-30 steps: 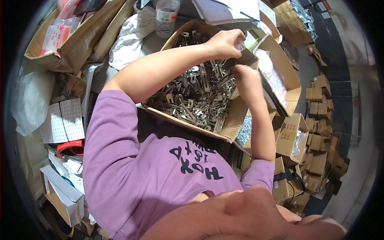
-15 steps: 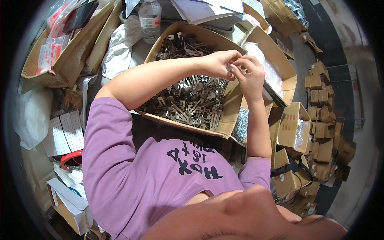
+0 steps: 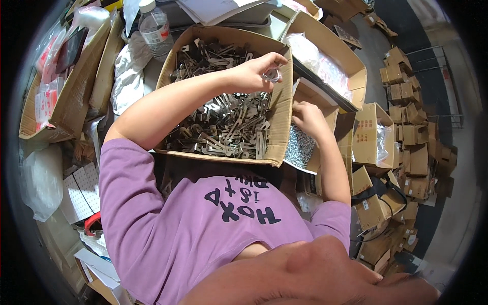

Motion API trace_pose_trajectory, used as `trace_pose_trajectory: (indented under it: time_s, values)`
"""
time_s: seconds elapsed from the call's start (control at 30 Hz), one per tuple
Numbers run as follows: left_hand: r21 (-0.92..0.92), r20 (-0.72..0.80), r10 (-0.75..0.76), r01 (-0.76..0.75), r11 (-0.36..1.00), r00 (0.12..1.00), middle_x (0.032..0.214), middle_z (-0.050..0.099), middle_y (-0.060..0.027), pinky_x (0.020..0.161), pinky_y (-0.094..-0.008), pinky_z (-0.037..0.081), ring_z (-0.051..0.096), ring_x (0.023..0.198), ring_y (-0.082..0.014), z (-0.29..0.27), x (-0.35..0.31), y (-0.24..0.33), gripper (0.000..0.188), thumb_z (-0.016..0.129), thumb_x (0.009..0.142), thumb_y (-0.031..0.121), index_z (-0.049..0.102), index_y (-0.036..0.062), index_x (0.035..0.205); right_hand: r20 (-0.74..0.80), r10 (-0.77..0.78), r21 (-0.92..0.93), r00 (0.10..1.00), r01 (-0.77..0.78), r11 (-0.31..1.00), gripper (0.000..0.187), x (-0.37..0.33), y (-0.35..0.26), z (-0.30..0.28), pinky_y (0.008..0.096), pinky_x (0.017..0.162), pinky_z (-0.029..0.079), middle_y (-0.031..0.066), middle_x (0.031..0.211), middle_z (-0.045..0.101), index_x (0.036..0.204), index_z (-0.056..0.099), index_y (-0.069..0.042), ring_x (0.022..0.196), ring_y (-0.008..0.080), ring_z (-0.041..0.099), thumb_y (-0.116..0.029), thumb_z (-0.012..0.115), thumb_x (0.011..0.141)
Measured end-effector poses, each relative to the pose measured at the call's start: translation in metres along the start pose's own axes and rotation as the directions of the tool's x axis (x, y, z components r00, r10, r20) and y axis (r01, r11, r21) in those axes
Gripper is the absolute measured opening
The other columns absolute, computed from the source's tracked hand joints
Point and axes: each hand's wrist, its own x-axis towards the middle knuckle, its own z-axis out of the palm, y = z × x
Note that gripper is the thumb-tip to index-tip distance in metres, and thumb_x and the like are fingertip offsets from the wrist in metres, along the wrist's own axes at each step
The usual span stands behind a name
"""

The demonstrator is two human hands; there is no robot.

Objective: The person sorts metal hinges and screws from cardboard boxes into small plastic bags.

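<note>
My left hand is above the right part of a cardboard box of flat slotted metal brackets. Its fingers curl around a small clear round piece, whose exact kind I cannot make out. Just to the right, my right hand reaches into a smaller carton holding many small silvery screws. Its fingers are bent together at the far end of the screws, and their tips are partly hidden, so anything between them does not show.
A water bottle and white cloth stand beyond the bracket box. Behind the screws is a box of clear bags. At the left, a carton holds packets and a phone. Stacked cartons line the right.
My hands were together above the bracket box's far right corner; now they are apart. The right has dropped to the screws, while the left keeps the clear piece. The view has shifted slightly.
</note>
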Motion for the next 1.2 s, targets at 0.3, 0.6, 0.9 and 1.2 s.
trace_pose_trajectory:
  time_s: [0.3,0.6,0.9,1.2]
  values:
    - [0.008,0.018,0.051,-0.052,0.999,0.999,0.096,0.051,-0.0055,0.085,-0.0275,0.042,0.049,0.093,-0.0156,0.001,0.002,-0.015,0.063,0.055,0.073,0.003,0.034,0.0051,0.132,0.02,-0.038,-0.175,0.999,0.041,0.984,0.017,-0.008,-0.01,0.012,0.0424,0.069,0.051,0.0148,0.081,0.064,0.085,0.068,-0.01,0.078,0.0309,0.063,-0.013,0.063,0.069]
    - [0.025,0.022,0.028,-0.028,0.999,0.999,0.089,0.052,-0.0024,0.079,-0.0267,0.044,0.051,0.084,-0.0114,0.003,0.002,-0.014,0.064,0.061,0.073,0.003,0.034,0.0055,0.131,-0.064,0.138,0.538,0.988,-0.082,0.839,0.015,-0.006,0.016,0.007,0.0253,0.06,0.047,0.0062,0.069,0.063,0.086,0.066,0.0,0.064,0.0097,0.058,-0.004,0.067,0.071]
    - [0.093,0.073,0.034,-0.04,0.995,0.997,0.088,0.053,-0.0032,0.077,-0.0274,0.046,0.052,0.082,-0.0112,0.013,-0.001,-0.006,0.066,0.062,0.073,0.0,0.033,0.0067,0.131,-0.069,0.045,0.966,0.997,0.055,0.254,0.013,-0.008,0.006,-0.028,0.0195,0.063,0.045,0.0013,0.079,0.063,0.085,0.063,-0.001,0.07,0.006,0.057,-0.001,0.07,0.074]
    - [0.137,0.111,0.045,-0.06,0.989,0.993,0.088,0.054,-0.0042,0.078,-0.0277,0.046,0.054,0.083,-0.0128,0.013,-0.003,0.001,0.064,0.063,0.075,0.002,0.032,0.0073,0.131,-0.132,0.103,0.92,0.986,0.083,0.383,0.015,-0.016,0.018,-0.034,0.0189,0.067,0.044,0.0001,0.082,0.061,0.088,0.061,-0.002,0.073,0.0051,0.055,-0.001,0.07,0.075]
